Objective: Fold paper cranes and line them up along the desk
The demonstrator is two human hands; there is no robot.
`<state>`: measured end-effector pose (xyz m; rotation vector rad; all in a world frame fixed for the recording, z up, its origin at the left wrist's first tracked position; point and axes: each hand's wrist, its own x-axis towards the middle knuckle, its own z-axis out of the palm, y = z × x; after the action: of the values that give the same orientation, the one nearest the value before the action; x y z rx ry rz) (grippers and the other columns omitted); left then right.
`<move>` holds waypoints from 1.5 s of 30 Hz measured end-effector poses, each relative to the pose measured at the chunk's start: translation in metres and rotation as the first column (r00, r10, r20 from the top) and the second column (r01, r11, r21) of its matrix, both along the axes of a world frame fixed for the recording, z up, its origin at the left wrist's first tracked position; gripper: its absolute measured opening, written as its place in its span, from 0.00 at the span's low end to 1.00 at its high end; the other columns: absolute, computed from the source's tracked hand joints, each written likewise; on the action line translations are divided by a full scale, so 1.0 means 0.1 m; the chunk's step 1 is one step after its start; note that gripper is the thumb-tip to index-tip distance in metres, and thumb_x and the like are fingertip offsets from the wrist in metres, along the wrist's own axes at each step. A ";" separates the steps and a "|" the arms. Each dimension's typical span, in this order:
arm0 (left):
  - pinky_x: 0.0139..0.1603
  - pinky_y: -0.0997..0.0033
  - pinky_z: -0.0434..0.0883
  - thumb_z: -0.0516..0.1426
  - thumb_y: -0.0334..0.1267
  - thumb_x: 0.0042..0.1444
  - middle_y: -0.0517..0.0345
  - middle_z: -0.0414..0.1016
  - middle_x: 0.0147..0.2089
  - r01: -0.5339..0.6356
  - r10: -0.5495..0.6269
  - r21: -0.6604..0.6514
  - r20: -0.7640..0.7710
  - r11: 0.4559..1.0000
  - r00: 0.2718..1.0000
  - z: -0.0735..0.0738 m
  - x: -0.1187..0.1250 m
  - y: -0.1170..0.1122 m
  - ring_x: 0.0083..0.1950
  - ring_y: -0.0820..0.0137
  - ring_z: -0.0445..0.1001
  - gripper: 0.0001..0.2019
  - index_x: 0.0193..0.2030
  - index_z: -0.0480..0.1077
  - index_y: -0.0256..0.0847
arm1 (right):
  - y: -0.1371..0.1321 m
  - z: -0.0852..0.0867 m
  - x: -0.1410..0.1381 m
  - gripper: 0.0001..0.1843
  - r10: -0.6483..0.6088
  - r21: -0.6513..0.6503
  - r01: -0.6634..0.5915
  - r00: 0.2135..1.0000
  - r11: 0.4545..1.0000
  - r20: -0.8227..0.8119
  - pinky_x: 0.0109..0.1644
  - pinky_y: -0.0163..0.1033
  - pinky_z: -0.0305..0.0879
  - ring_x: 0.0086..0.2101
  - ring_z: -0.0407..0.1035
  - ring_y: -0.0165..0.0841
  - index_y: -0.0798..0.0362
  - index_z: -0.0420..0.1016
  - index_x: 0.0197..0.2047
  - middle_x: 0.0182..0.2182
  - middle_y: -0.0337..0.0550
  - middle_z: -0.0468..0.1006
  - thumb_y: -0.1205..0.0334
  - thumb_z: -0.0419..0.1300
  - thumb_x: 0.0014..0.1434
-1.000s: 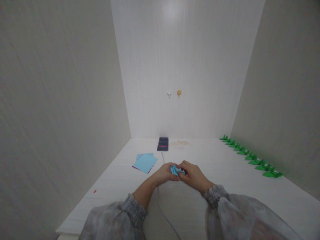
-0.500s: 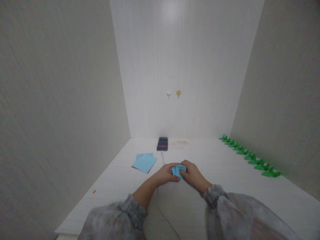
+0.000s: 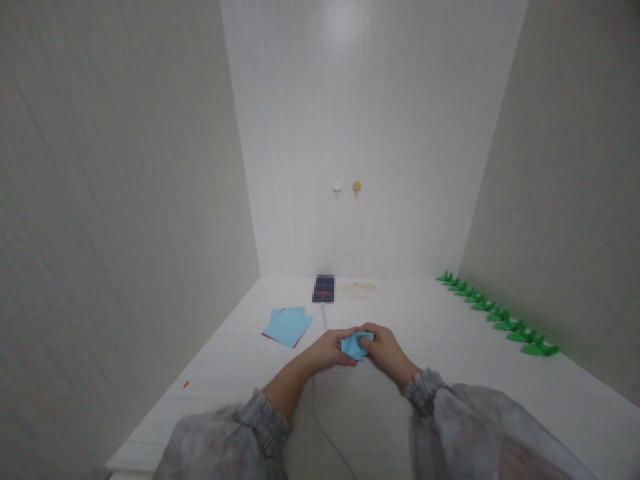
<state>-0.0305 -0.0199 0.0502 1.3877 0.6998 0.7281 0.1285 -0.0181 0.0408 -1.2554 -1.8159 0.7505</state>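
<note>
A small folded piece of light blue origami paper (image 3: 354, 347) is held up between my hands over the middle of the table. My left hand (image 3: 327, 351) grips its left side, thumb below and fingers above, with a ring on one finger. On the right side my right hand (image 3: 386, 348) pinches it, thumb pressed on the near face and fingers curled behind. Creases show on the paper, but its far side is hidden. Left of my hands lies a loose stack of square paper sheets (image 3: 289, 327), light blue on top with a red edge peeking out.
A phone with a blurred screen (image 3: 324, 289) rests by the back wall, its white cable (image 3: 320, 417) running toward me under my left wrist. Several green folded paper pieces (image 3: 510, 325) line the right wall. A small orange-red scrap (image 3: 186, 384) lies at left. Two hooks (image 3: 357, 187) hang on the wall.
The folded blue paper has tilted and changed shape slightly between my fingers. Both hands keep hold of it in nearly the same place. The other things lie as before.
</note>
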 end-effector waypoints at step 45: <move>0.37 0.69 0.64 0.59 0.45 0.41 0.56 0.70 0.26 -0.059 0.072 -0.095 0.132 0.994 0.989 -0.04 0.02 0.00 0.27 0.76 0.66 0.18 0.33 0.71 0.30 | -0.06 0.07 -0.01 0.10 0.074 0.067 -0.065 0.988 0.996 -0.137 0.29 0.32 0.60 0.25 0.63 0.29 0.56 0.72 0.30 0.23 0.39 0.72 0.66 0.52 0.46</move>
<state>-0.0283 -0.0200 0.0466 1.2251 0.6661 0.8246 0.1272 -0.0240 0.0482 -1.0775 -1.7629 0.7942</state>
